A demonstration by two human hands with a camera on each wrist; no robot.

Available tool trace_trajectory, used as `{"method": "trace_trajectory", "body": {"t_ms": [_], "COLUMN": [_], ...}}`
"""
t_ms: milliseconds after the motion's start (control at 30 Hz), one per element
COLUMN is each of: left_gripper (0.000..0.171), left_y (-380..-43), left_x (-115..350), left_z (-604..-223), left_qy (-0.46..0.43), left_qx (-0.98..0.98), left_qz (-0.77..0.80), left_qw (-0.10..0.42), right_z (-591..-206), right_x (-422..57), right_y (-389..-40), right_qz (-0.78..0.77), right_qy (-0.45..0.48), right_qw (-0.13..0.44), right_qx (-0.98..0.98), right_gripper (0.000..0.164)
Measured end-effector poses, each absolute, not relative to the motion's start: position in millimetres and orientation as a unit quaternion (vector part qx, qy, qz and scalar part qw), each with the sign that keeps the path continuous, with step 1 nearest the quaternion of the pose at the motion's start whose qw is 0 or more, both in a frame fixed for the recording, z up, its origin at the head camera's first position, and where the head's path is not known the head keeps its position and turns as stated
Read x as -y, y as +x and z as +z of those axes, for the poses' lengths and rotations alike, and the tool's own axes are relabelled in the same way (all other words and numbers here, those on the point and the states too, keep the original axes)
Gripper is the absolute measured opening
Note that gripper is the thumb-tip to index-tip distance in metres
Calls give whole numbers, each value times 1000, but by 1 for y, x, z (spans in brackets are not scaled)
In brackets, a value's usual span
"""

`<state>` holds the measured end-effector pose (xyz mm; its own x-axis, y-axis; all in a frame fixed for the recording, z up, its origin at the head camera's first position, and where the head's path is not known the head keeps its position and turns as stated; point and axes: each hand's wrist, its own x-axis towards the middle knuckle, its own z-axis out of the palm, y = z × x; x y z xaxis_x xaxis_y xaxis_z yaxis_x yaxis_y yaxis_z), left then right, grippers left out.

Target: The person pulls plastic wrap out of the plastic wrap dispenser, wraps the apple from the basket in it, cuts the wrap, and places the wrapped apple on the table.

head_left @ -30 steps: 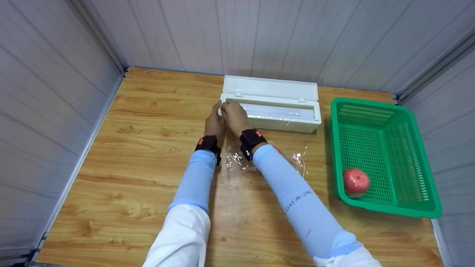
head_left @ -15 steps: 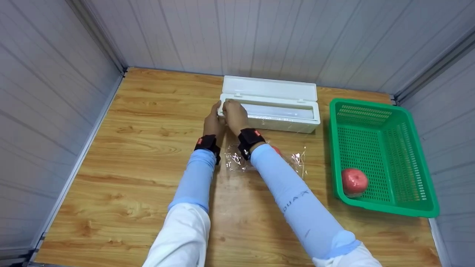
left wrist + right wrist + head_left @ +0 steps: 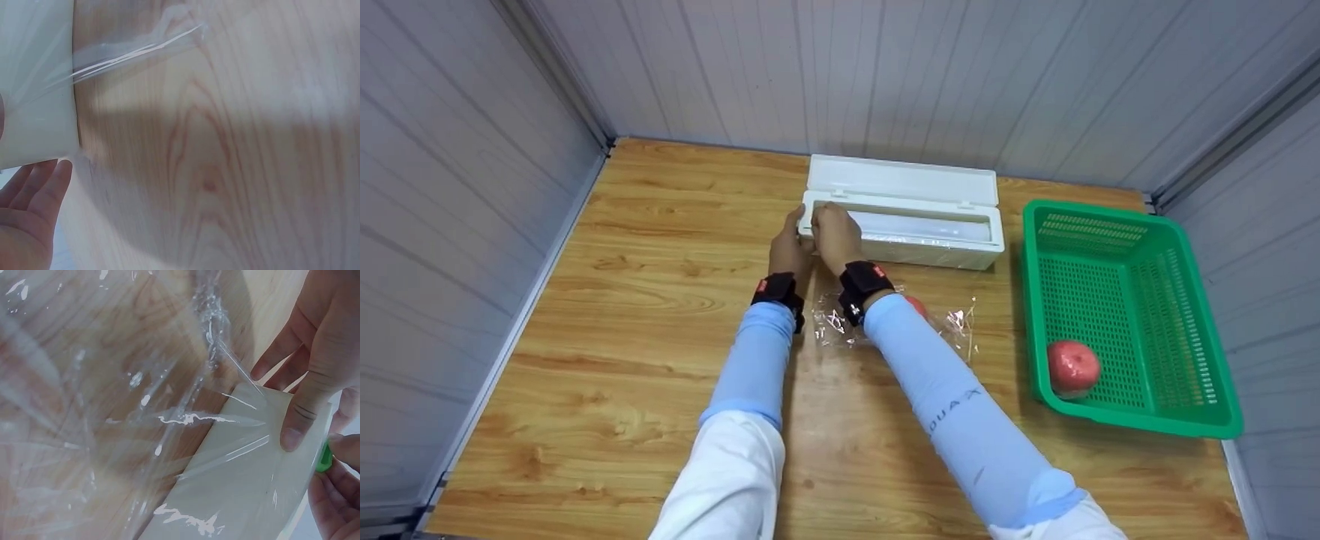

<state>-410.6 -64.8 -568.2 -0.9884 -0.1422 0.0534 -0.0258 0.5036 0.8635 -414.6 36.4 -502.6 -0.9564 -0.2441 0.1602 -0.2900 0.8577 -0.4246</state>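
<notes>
A white cling film box (image 3: 930,255) lies at the back of the table, its lid raised and a roll of film (image 3: 922,225) inside. My left hand (image 3: 790,246) grips the box's left end; in the right wrist view its thumb presses the front face over the film. My right hand (image 3: 838,238) pinches a small green slide cutter (image 3: 324,458) at the box's top front edge. Clear cling film (image 3: 129,410) runs from the box onto the table. Partly hidden by my right arm, a red round thing (image 3: 916,305) lies at the film.
To the right stands a green plastic basket (image 3: 1140,426), with a red apple-like fruit (image 3: 1074,367) in its near left corner. Panelled walls (image 3: 915,82) enclose the wooden table (image 3: 645,337) at the back and sides.
My right hand has shifted slightly to the right along the box's front edge. The left hand keeps its grip on the left end. The whole view has drifted a little.
</notes>
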Motion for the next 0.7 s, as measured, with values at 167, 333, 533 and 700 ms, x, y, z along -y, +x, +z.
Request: {"method": "trace_trajectory", "body": {"t_ms": [167,333,533,700], "left_gripper": [68,67,69,69], "left_y": [-411,-409,-406,-409], "left_x": [62,57,56,62], "left_z": [-568,-566,-556,-562], "left_qy": [43,47,56,45], "left_qx": [863,856,841,840], "left_qz": [-501,-514,-537,-537], "left_qw": [57,43,36,63], "right_z": [-502,-503,-504,-507], "right_x": [-40,-46,-57,-61], "right_y": [-414,-414,-414,-416], "right_qz": [232,233,244,250], "right_qy": [126,114,101,95], "right_qw": [47,52,68,75], "right_qx": [963,964,962,961], "right_gripper": [15,16,15,15]}}
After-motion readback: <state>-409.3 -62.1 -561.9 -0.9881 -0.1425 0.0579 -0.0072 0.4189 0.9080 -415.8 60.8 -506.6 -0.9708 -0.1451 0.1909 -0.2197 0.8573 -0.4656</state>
